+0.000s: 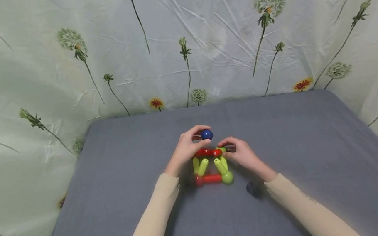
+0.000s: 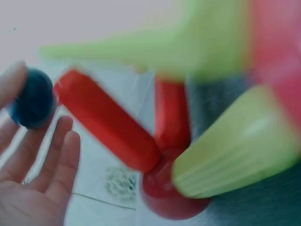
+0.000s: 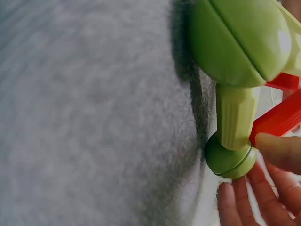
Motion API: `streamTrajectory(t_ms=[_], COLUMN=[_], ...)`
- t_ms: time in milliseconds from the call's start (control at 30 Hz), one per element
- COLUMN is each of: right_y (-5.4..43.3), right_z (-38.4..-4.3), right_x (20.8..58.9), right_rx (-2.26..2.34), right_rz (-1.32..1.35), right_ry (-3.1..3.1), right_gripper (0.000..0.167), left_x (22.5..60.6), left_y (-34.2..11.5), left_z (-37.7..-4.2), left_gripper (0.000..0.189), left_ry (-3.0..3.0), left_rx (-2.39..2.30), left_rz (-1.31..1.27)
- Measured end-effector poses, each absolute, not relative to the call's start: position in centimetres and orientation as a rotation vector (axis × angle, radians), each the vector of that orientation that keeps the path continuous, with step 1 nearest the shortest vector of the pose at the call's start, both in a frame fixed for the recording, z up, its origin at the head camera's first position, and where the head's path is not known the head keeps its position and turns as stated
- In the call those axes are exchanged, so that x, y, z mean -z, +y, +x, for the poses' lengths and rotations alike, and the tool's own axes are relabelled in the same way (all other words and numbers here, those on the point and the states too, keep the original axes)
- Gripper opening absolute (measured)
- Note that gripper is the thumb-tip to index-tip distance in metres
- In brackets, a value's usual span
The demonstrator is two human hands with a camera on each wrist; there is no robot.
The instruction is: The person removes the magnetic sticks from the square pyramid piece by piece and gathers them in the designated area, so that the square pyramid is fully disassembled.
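Observation:
My left hand (image 1: 187, 147) pinches a small blue ball (image 1: 206, 134) between thumb and fingers, above the far side of a toy frame of rods and balls. In the left wrist view, the blue ball (image 2: 33, 99) sits right at the end of a raised red rod (image 2: 106, 120), which rises from a red ball (image 2: 171, 190). My right hand (image 1: 244, 154) holds the frame's far right green ball (image 3: 229, 157), its thumb by a red rod. Yellow-green rods (image 1: 203, 167) slant up from the front red ball (image 1: 199, 180) and front green ball (image 1: 227, 177).
The frame stands on a grey cloth-covered table (image 1: 134, 153). A dark rounded thing (image 1: 253, 189) lies below my right wrist. Behind the table hangs a pale curtain (image 1: 165, 71) printed with dandelions.

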State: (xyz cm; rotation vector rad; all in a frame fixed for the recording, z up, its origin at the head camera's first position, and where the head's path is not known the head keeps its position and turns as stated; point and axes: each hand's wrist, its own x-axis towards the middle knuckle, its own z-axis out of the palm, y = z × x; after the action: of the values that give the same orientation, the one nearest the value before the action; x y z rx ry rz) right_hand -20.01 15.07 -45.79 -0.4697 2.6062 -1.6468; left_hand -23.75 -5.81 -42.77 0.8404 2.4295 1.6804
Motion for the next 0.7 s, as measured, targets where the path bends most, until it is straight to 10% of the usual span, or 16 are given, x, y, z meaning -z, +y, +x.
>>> streamTrajectory(t_ms=[700], right_y=[16.2], right_z=[-20.7], right_x=[44.6], right_rx=[1.649], right_rz=[-0.298], right_ry=[2.342], right_gripper=[0.029], left_x=[45.4], left_y=[-5.1], left_z=[-32.2], left_gripper=[0.035], left_ry=[2.435], left_rx=[-1.337], left_rz=[0.569])
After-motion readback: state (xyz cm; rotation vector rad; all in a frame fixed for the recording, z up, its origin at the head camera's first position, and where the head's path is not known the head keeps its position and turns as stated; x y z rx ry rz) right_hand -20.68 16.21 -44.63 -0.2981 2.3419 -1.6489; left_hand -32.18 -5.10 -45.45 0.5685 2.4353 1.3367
